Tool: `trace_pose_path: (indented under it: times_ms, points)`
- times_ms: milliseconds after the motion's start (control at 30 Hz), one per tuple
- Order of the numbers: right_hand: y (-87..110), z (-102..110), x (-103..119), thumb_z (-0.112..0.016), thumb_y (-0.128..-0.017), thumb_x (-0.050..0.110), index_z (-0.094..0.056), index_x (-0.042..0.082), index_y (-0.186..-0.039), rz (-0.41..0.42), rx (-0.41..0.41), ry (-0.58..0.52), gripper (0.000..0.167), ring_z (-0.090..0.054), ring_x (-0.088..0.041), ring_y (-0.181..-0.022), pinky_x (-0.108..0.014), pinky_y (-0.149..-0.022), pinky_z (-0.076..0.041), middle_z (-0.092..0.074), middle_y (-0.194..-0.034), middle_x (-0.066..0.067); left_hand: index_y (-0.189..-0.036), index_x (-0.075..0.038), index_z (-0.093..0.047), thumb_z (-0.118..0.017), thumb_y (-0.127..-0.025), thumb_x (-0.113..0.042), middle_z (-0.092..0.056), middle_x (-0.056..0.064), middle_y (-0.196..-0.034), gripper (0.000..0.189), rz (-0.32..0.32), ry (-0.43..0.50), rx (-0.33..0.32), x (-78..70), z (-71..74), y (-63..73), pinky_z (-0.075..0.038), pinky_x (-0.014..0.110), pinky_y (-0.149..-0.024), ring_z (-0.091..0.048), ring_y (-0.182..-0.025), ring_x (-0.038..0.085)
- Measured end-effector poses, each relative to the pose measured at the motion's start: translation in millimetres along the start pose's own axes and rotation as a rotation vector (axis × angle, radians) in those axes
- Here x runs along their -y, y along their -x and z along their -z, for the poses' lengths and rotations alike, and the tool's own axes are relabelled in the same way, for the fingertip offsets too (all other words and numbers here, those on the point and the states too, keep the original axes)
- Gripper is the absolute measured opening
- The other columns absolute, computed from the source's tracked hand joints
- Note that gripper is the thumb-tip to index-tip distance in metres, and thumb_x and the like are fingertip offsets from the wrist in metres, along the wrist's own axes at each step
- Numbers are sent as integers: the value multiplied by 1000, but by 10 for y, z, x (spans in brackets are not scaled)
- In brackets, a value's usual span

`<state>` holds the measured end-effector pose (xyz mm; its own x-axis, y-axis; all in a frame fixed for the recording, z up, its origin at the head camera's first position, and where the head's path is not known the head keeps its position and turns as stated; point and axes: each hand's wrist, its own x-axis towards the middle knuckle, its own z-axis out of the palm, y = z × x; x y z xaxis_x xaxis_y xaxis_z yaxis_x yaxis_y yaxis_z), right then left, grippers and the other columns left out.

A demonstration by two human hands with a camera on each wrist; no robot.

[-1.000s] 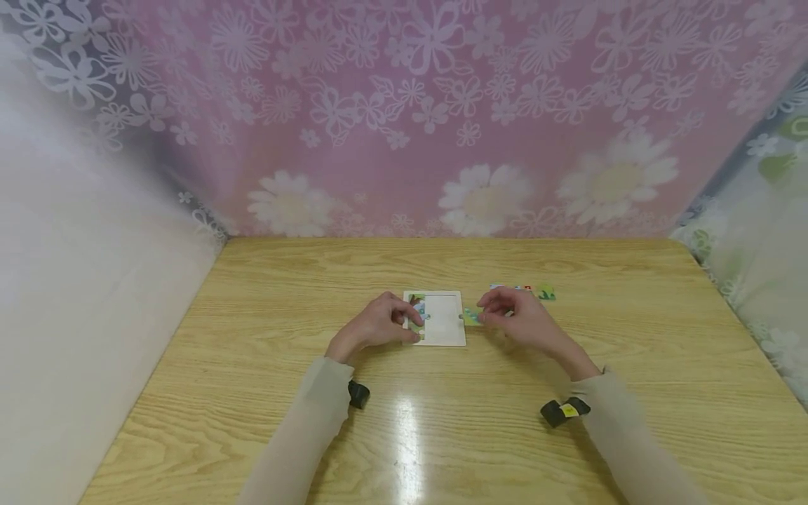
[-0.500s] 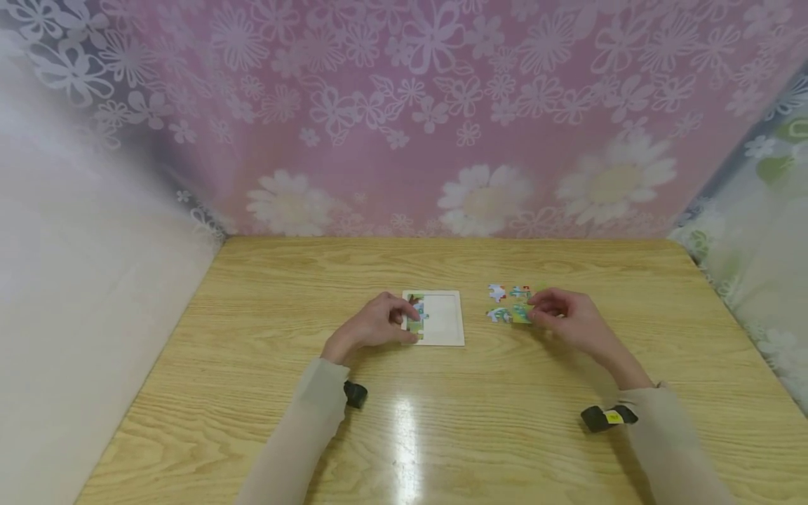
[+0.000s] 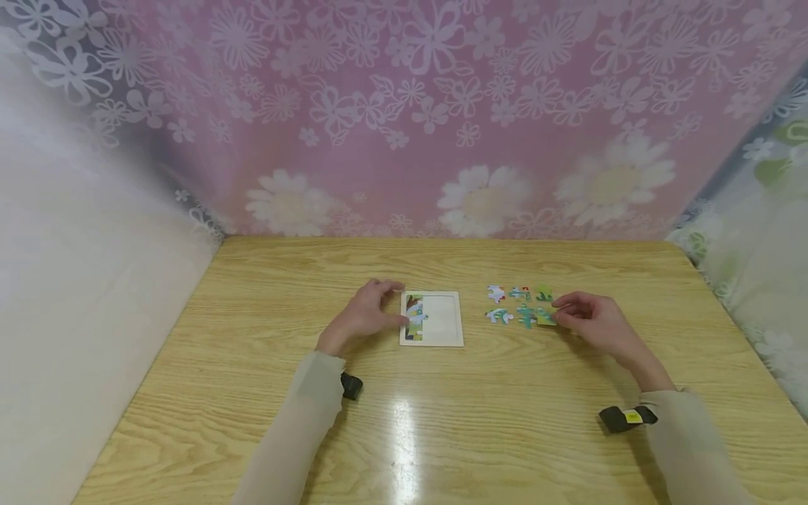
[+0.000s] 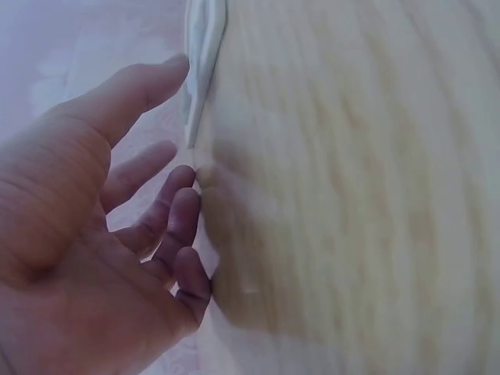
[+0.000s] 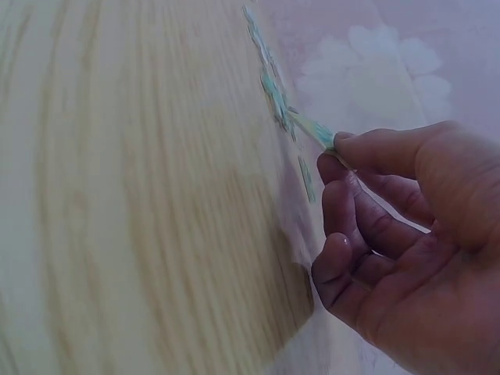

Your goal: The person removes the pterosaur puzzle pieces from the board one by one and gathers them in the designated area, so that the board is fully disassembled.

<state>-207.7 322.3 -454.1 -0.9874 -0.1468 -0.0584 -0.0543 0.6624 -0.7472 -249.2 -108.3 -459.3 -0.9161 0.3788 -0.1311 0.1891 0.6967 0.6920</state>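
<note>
A white puzzle frame (image 3: pixel 442 341) lies on the table, with a strip of joined puzzle pieces (image 3: pixel 414 327) along its left side; the rest of its inside is bare white. At the frame's left edge is my left hand (image 3: pixel 362 315), thumb by the edge and fingers relaxed, holding nothing. My right hand (image 3: pixel 596 321) pinches a green puzzle piece (image 5: pixel 316 130) between thumb and fingers; the piece is tilted up a little at the right end of the loose pieces. Beside it lie a teal piece (image 3: pixel 525 315) and a green piece (image 3: pixel 543 293).
More loose pieces lie in two short rows right of the frame, among them a white and red piece (image 3: pixel 496 293) and a white and green piece (image 3: pixel 499 315). A pink flowered cloth (image 3: pixel 391 140) hangs behind the wooden table (image 3: pixel 303 280).
My right hand has moved right with the green piece, from the frame's right edge to beyond the loose pieces. The left hand's fingers have lifted off the joined strip and spread at the frame's left edge.
</note>
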Motion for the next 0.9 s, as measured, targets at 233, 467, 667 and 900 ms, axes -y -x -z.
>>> trace_pose_path:
  times_ms: [233, 467, 667, 900]
  points:
    - [-37, 31, -29, -68, -100, 28, -68, 2, -120, -24, -3, 37, 33, -64, -2, -81, -24, -65, -51, -73, -104, -15, -151, -22, -51, -81, -89, -40, -50, 9, -131, 71, -4, -70, 47, 21, 8, -10, -36, 54, -105, -49, -117, 29]
    - [-71, 50, -66, -67, -100, 30, -69, 4, -120, -38, -8, 118, 32, -62, -4, -83, -26, -66, -50, -72, -105, -14, -150, -24, -51, -82, -87, -41, -49, 6, -136, 72, -18, -16, 60, 95, 9, -30, -37, 52, -106, -47, -120, 27]
    - [-102, 48, -93, -67, -101, 31, -70, 6, -120, -26, -10, 144, 32, -62, -6, -84, -25, -70, -50, -72, -106, -14, -149, -25, -51, -82, -87, -41, -49, 6, -137, 71, -37, -1, 67, 136, 15, -52, -37, 49, -102, -46, -116, 25]
    - [-124, 4, -34, -66, -101, 28, -71, 5, -117, 1, -60, 180, 28, -66, -14, -88, -28, -72, -51, -73, -107, -16, -149, -24, -51, -82, -87, -40, -48, 7, -137, 71, -34, 16, 77, 130, 21, -55, -37, 50, -101, -45, -115, 26]
